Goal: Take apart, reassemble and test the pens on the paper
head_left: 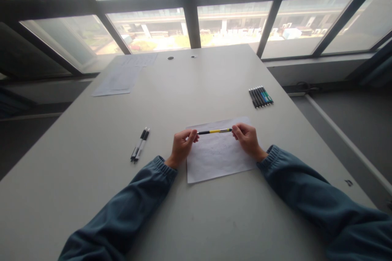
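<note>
A yellow and black pen (214,131) is stretched level between my two hands, above a sheet of white paper (217,159). My left hand (183,144) pinches its left end between thumb and fingers. At the other end, the clip side, my right hand (246,138) grips it the same way; the very tips are hidden by my fingers. Two white and black pens (140,145) lie side by side on the table, left of my left hand. Beyond my right hand rests a row of several pens (261,97), black, blue and green.
The white table (196,89) narrows toward a wall of windows (232,24). More paper sheets (118,77) lie at its far left. Two round holes, one of them a cable hole (170,58), sit near the far edge. A small dark item (348,182) is by the right edge.
</note>
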The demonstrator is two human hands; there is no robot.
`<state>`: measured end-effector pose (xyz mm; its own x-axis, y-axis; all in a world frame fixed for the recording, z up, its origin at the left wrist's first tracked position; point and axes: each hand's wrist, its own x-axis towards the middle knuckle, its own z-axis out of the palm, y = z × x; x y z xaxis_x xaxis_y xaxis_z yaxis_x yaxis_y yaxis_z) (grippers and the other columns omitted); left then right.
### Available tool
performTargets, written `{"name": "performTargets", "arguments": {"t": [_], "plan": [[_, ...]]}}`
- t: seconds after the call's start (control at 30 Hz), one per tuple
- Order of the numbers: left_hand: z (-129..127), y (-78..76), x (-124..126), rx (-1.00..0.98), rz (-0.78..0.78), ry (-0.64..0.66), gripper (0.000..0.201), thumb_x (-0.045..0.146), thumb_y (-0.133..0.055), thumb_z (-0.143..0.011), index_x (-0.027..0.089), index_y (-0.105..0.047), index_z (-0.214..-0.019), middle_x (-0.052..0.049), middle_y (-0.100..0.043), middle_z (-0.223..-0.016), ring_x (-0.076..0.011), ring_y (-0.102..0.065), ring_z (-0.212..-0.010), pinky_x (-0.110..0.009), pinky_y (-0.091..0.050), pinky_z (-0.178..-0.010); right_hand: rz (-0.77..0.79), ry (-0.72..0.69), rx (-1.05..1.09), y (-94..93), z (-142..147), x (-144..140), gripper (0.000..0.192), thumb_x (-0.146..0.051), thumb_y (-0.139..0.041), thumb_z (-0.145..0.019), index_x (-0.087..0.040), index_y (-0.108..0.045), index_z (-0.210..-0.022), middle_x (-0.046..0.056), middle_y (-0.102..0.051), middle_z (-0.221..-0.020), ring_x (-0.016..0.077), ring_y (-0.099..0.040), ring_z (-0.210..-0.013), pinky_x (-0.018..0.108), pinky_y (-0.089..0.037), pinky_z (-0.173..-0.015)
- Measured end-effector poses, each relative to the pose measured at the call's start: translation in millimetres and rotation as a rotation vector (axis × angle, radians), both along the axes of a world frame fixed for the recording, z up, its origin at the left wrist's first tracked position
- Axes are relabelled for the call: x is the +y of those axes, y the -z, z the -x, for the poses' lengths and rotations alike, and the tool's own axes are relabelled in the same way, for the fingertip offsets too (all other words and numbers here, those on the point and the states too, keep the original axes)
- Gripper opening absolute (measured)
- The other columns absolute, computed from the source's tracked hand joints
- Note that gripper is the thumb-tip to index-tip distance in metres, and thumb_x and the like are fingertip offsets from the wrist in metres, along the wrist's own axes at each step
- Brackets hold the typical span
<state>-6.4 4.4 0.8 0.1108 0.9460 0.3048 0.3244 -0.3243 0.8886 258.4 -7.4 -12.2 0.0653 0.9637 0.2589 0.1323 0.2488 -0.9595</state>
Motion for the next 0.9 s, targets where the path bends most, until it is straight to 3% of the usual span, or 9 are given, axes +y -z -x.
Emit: {"name": "performTargets", "arguments": {"t": [0.9], "plan": [[0.7, 1.8, 0.0, -0.007, -0.017, 0.013, 0.05, 0.049, -0.056, -0.096, 0.015, -0.068, -0.062, -0.003, -0.066, -0.058, -0.012, -0.06, -0.056, -0.023, -0.046, -0.059, 0.004, 0.016, -0.026, 2.5, -0.1, 0.8, 0.042, -0.05, -0.06, -0.093, -0.018, -0.06, -0.065, -0.003, -0.047, -0.054, 0.0102, -0.039, -0.05, 0.026, -0.03, -0.049]]}}
